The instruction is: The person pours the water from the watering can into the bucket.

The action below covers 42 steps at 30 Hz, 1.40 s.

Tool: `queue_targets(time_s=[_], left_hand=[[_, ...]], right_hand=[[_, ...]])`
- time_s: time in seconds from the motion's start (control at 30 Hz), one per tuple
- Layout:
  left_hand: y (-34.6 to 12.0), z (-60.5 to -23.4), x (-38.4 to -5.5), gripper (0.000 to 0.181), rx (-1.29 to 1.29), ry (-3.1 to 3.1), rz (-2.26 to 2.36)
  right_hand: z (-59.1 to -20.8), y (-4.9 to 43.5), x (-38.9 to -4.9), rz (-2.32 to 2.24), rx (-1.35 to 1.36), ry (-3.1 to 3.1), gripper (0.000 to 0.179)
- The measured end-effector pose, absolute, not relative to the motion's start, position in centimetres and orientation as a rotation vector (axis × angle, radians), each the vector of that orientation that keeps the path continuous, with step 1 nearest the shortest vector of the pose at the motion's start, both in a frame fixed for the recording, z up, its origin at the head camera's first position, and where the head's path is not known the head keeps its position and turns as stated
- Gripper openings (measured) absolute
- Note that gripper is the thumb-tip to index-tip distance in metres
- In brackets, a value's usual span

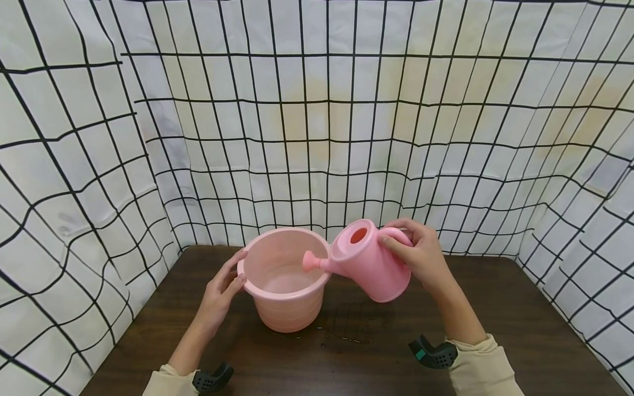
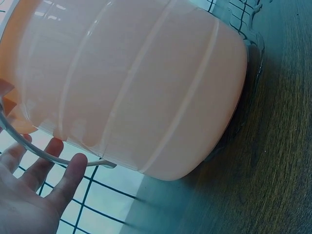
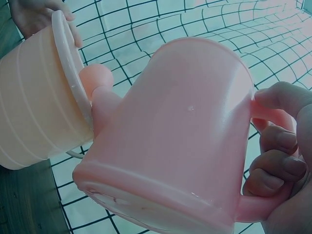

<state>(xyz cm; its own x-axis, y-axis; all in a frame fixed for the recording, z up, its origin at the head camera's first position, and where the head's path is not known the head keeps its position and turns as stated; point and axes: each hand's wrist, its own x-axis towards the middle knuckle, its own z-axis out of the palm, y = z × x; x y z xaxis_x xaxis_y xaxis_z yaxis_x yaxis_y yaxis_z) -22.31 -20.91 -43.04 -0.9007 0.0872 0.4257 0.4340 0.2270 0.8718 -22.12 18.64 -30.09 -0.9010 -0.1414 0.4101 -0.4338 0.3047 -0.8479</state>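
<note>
A pale pink bucket (image 1: 289,308) stands on the dark wooden table, its wide mouth facing up. My left hand (image 1: 224,286) holds the bucket's rim at the left side, and a thin pale handle (image 2: 48,157) hangs by those fingers in the left wrist view. The right hand (image 1: 418,250) grips the looped handle of a pink watering can (image 1: 373,269), its fingers curled round the loop. Tilted to the left, the can is off the table, and its spout's round head (image 1: 311,261) is over the bucket's mouth. I cannot tell whether water runs from it.
Small wet drops (image 1: 351,340) lie on the table (image 1: 346,374) in front of the bucket. White cloth with a black grid (image 1: 327,126) rises behind and at both sides. Dark straps (image 1: 433,353) sit by both cream sleeves.
</note>
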Motion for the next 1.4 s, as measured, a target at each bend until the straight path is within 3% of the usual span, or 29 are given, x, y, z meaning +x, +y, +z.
queue_targets(time_s=[1.4], left_hand=[[-20.76, -43.08, -22.36, 0.049, -0.504, -2.211, -1.722]], right_hand=[[-30.16, 18.8, -22.17, 1.63, 0.531, -2.309, 0.023]])
